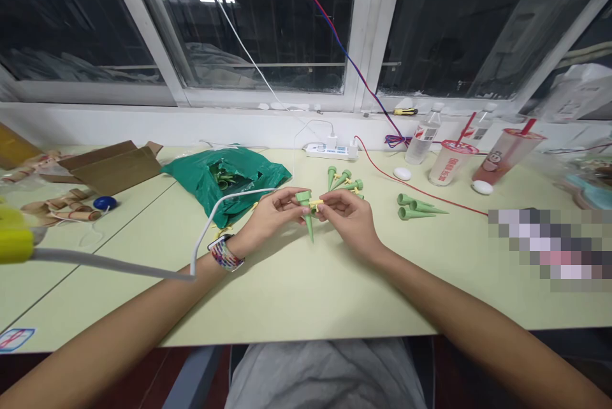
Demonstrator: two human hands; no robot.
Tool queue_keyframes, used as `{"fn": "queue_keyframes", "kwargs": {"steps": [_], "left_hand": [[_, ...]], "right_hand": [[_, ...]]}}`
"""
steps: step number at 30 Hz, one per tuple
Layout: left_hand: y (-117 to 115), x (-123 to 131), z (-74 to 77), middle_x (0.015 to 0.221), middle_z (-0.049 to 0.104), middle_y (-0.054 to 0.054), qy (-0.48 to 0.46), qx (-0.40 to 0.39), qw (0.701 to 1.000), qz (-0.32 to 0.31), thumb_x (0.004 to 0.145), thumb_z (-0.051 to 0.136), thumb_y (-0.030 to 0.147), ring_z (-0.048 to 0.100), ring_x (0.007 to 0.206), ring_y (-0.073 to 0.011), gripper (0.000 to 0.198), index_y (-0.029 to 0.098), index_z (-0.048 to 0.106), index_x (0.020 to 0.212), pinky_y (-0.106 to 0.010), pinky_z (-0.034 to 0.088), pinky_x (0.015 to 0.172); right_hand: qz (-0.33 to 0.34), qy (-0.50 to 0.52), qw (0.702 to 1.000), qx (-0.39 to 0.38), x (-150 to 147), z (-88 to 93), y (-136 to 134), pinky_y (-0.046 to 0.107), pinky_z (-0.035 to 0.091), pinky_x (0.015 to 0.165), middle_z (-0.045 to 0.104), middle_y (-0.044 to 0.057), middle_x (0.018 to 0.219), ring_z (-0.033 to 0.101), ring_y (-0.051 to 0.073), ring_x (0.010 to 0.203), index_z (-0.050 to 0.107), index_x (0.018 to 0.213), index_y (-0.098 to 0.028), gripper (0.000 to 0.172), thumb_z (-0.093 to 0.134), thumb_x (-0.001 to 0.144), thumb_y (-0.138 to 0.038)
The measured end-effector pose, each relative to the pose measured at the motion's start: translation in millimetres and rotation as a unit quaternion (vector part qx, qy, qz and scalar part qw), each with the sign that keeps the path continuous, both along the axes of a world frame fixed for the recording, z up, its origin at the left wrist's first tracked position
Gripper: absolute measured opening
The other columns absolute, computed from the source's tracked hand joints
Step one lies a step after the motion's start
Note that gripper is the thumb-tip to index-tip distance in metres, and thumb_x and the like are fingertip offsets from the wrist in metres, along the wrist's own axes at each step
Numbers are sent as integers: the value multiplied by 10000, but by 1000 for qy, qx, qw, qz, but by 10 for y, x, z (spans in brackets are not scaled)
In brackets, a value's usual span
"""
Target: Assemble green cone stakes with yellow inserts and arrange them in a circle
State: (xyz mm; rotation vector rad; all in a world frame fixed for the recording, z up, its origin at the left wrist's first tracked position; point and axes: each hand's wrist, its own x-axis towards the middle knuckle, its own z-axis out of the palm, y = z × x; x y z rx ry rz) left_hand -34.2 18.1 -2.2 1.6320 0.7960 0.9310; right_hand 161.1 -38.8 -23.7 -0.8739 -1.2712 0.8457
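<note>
My left hand is closed on a green plant watering spike, its pointed end down and its wide cap up. The fingers of my right hand pinch a small yellow valve piece at the side of the spike, below the cap. Whether the two parts are joined is hidden by my fingertips. Just beyond my hands lie several green spikes with yellow pieces. To the right rest several green spikes with no yellow visible on them. A torn green plastic bag holding more green parts sits beyond my left hand.
A white power strip stands by the wall, with a red cable running right. Drink cups and water bottles stand back right. A cardboard box and wooden pieces lie left. A grey bent rod crosses above my left forearm.
</note>
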Motion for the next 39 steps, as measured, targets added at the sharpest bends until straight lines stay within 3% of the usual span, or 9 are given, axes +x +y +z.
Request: {"fn": "queue_keyframes", "kwargs": {"steps": [5,12,21,27,33,36,39], "left_hand": [[43,-36,-56,1119,763,-70,-52,-38,998,-29,806,847,388,720,969,-231,432,234,776,1203,-382,647,852],[86,-75,-52,1088,789,-107,-73,-62,995,-42,778,876,349,732,988,-272,375,211,823,1123,-389,638,843],[26,-96,72,982,801,-72,6,-3,1000,-11,776,887,349,737,911,-235,503,220,779,1250,-361,599,892],[8,-100,92,1011,805,-91,22,-4,1000,-16,768,885,411,736,904,-241,465,220,807,1185,-353,603,841],[-30,-90,291,1007,809,-109,51,41,998,14,698,930,398,753,883,-269,405,187,839,1032,-379,622,827],[-39,-100,325,929,806,-88,45,37,998,24,722,915,393,758,851,-257,431,189,823,1090,-385,637,836],[-25,-95,268,924,793,-74,31,27,999,9,779,874,402,757,878,-248,490,209,783,1220,-381,651,835]], "right_hand": [[4,27,999,-32,9,12,45,380,668,738,734,14,789,743,195,720,691,900,-213,285,826,785,-436],[18,25,999,-9,4,30,55,386,661,783,737,19,784,749,202,753,710,844,-206,262,842,758,-415],[25,46,998,-26,-20,-3,68,336,648,675,730,20,727,749,197,664,711,823,-178,294,864,743,-416],[4,-38,998,40,-44,-114,44,359,634,776,760,44,831,759,208,785,724,854,-200,205,803,828,-388],[52,55,997,-20,-118,-103,73,361,639,729,740,28,752,748,208,721,654,768,-196,325,871,741,-437],[39,45,998,-7,-100,-57,80,352,637,734,749,34,780,739,201,740,701,804,-190,290,874,749,-417],[18,20,1000,0,-60,-50,90,352,638,769,768,47,854,745,206,800,755,885,-195,250,843,794,-411]]}}
